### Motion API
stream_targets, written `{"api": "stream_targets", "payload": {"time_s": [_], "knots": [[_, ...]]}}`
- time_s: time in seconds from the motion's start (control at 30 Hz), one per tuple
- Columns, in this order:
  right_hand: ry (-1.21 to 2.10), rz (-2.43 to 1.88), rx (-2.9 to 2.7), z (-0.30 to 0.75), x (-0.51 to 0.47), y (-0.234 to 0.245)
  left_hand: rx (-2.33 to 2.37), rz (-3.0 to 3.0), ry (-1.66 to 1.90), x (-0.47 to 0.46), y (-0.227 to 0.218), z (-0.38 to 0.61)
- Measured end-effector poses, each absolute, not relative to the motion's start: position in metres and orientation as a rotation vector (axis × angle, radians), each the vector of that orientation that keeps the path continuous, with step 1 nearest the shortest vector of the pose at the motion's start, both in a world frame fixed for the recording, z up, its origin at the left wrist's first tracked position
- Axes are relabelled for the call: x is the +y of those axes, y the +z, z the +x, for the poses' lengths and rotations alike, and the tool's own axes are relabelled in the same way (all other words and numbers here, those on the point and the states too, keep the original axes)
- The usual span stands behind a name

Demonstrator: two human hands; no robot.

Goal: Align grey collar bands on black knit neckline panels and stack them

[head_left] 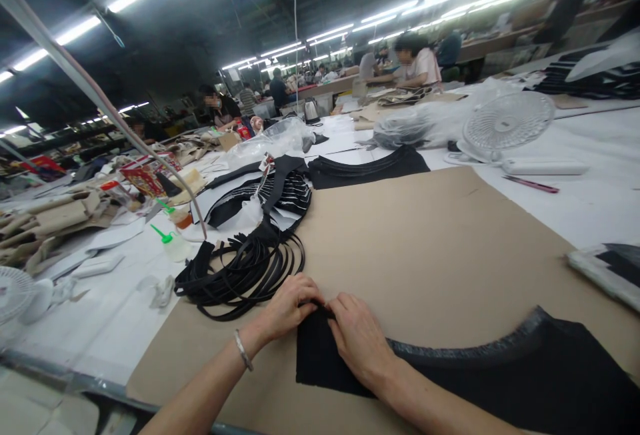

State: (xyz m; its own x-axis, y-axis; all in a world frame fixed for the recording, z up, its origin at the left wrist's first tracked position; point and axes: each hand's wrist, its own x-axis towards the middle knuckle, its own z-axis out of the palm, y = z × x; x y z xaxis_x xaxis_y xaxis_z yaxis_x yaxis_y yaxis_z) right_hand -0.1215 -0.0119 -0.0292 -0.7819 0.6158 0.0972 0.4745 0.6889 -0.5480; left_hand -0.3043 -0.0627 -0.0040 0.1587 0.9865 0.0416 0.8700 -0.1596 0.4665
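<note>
A flat black fabric piece (505, 385) with a long curved upper edge lies on a brown paper sheet (425, 248). A greyish, shiny band follows that curve. At the piece's upper left corner my left hand (294, 303), a bracelet on its wrist, pinches the edge with thumb and fingers. Close beside it, my right hand (357, 336) has its fingertips closed on the same edge, its palm and forearm lying over the fabric. My fingers partly hide the edge between the hands. Just beyond my left hand is a looped bundle of thin black strips (245, 275).
More black pieces (367, 167) are stacked at the sheet's far edge. Green-nozzled bottles (173, 245) stand to the left. On the right are a small fan (507, 121), a pink cutter (531, 184) and a plastic-wrapped bundle (607, 271). Co-workers sit farther back.
</note>
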Motion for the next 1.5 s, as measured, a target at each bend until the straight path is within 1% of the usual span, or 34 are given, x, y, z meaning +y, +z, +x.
{"api": "stream_targets", "payload": {"time_s": [0.3, 0.83, 1.0, 1.1, 1.2, 1.33, 1.5], "knots": [[0.631, -0.833, -2.622, -0.12, -0.015, -0.039, 1.732, 2.278, 0.44, -0.061, -0.007, -0.307], [0.095, -0.526, -2.685, -0.115, -0.019, -0.05, 1.645, 2.609, 0.168, -0.075, 0.005, -0.317], [-0.022, -0.454, -2.709, -0.115, -0.019, -0.048, 1.735, 2.674, 0.184, -0.083, 0.004, -0.309], [-0.01, -0.459, -2.747, -0.115, -0.018, -0.045, 1.931, 2.541, 0.35, -0.096, -0.004, -0.298], [0.093, -0.478, -2.767, -0.115, -0.016, -0.04, 2.071, 2.346, 0.508, -0.11, -0.014, -0.286], [0.18, -0.527, -2.799, -0.115, -0.015, -0.035, 2.082, 2.273, 0.565, -0.122, -0.024, -0.277], [0.224, -0.511, -2.845, -0.117, -0.014, -0.033, 2.11, 2.244, 0.562, -0.124, -0.023, -0.275]]}}
